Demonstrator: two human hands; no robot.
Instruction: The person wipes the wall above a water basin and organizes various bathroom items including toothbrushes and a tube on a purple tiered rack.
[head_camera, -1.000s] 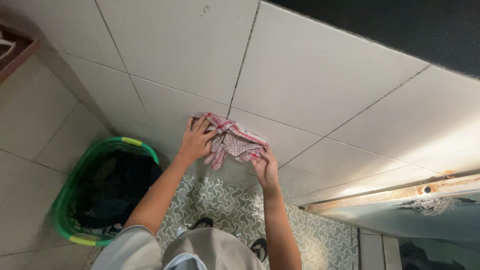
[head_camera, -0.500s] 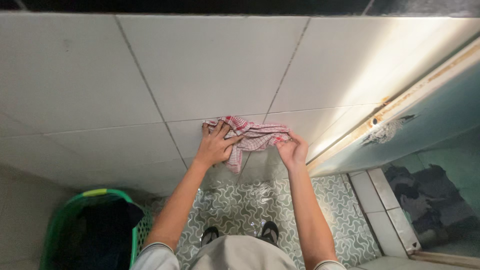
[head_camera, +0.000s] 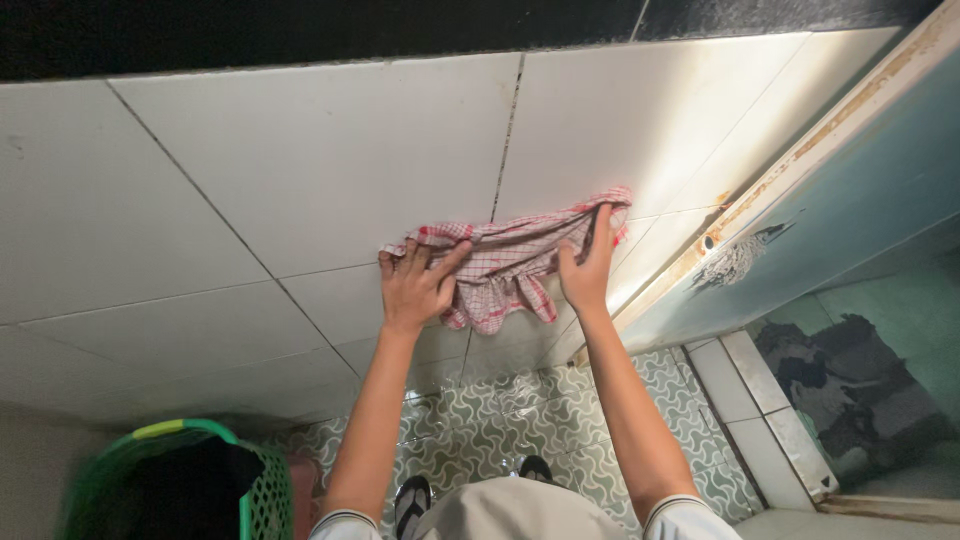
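Observation:
A red-and-white checked cloth (head_camera: 505, 262) is pressed flat against a white tiled wall (head_camera: 300, 190). My left hand (head_camera: 415, 287) lies spread on the cloth's left end, fingers apart. My right hand (head_camera: 587, 268) presses the cloth's right part, fingers reaching up to its top edge. The cloth is stretched between both hands and its lower edge hangs loose.
A green laundry basket (head_camera: 180, 485) with dark clothes stands at the lower left. A patterned tile floor (head_camera: 500, 420) lies below, with my sandalled feet on it. To the right is a rusty door frame (head_camera: 780, 170) and a teal door, with a dark cloth heap (head_camera: 840, 380) beyond.
Both hands have moved up the wall and apart, and the cloth is now spread wider. The view has shifted slightly to the left.

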